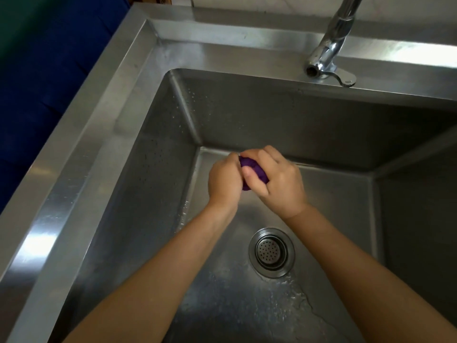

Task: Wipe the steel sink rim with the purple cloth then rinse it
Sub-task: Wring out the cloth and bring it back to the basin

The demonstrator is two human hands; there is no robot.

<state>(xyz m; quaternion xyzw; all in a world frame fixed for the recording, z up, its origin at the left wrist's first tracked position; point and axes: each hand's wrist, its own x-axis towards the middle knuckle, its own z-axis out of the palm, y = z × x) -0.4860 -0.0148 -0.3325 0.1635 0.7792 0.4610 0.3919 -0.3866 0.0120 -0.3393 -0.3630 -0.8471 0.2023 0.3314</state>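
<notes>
Hands, left hand (223,180) and right hand (278,180), meet over the steel sink (81,154) basin, both squeezing the bunched purple cloth (249,167) between them.

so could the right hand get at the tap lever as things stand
Probably yes: nothing stands between the right hand and the tap lever on the back rim, though it grips the purple cloth with the left hand.

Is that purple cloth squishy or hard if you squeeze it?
Probably squishy and floppy: the purple cloth is bunched into a small wad between the left hand and right hand. It may be wet and a bit heavy, since water lies in the sink.
</notes>
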